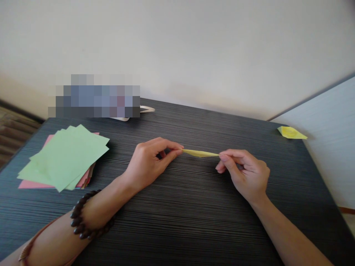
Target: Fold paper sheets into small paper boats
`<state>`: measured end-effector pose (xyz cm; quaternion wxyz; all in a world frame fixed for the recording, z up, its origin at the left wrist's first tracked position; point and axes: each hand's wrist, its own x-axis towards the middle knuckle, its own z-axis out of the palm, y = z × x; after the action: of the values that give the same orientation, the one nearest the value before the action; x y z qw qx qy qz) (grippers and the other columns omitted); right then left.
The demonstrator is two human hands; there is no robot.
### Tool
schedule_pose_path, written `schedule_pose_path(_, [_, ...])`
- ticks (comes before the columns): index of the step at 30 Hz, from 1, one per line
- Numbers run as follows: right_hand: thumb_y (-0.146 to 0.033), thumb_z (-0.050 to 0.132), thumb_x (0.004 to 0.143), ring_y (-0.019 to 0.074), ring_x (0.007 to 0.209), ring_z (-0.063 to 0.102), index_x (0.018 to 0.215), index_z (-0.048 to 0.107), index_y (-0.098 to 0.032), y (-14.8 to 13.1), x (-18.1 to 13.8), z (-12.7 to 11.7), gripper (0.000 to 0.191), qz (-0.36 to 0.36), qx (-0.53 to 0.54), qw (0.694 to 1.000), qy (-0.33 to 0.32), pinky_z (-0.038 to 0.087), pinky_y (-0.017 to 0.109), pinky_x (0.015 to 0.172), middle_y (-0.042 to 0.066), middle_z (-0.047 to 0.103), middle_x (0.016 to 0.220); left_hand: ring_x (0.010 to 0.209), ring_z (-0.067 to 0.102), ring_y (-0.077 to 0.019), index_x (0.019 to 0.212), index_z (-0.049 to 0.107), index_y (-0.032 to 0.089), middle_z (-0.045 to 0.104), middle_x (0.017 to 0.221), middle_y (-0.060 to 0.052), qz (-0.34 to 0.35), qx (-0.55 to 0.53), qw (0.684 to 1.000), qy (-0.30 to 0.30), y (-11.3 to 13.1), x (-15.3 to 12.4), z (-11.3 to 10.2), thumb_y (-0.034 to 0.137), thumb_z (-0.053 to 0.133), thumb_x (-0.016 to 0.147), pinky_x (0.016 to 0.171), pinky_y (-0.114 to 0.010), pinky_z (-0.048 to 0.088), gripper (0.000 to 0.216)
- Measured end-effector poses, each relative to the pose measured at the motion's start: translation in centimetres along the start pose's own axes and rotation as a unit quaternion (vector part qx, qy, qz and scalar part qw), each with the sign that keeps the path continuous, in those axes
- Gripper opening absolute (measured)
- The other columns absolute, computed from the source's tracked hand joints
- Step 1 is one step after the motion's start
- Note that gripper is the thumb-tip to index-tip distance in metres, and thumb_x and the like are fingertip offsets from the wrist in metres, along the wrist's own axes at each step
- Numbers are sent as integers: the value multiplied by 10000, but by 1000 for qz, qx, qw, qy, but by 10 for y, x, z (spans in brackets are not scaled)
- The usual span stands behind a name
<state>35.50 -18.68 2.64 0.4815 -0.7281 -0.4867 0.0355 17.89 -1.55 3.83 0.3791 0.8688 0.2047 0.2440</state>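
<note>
Head view: both hands (149, 160) (245, 173) pinching yellow paper (200, 153)

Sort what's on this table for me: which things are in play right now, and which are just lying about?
In play:
left hand, pinching one end
right hand, pinching the other end
folded yellow paper strip

Lying about:
stack of green and pink sheets
folded yellow piece at the far right corner
dark table

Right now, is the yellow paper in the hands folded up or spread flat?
Folded up. The yellow paper is a thin narrow strip, pinched at its ends by the left hand and right hand.
</note>
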Motion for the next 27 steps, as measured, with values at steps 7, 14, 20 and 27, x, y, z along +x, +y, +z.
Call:
schedule_pose_path(7, [-110,623,805,129,784,673,888,629,-200,8,11,-5,123,-176,-68,976,-106,534,252,719,20,716,873,920,611,-162,1030,591,193,671,1050,-25,75,67,993,-64,-5,0,3,216,603,809,833,-303,489,223])
schedule_pose_path(14, [-102,642,788,137,759,661,920,634,-197,2,10,0,163,-204,-67,968,-127,524,286,720,22,715,866,1013,583,-201,1083,622,207,652,1122,-42,145,98,980,-91,-8,1,6,285,574,863,909,-375,456,239])
schedule_pose_path(20, [-171,631,806,141,779,670,1045,580,-243,-12,-2,12,255,-70,21,996,-54,543,285,745,6,700,906,820,638,-116,996,660,184,701,936,-17,94,-20,991,-97,4,-6,13,219,535,885,755,-225,501,171])
schedule_pose_path(27, [-248,660,790,147,778,658,1104,545,-241,-28,-15,31,334,86,183,977,-67,556,321,750,38,652,982,714,655,-114,931,674,181,706,876,-10,-23,-120,987,-104,22,-12,22,229,606,830,670,-212,542,131])
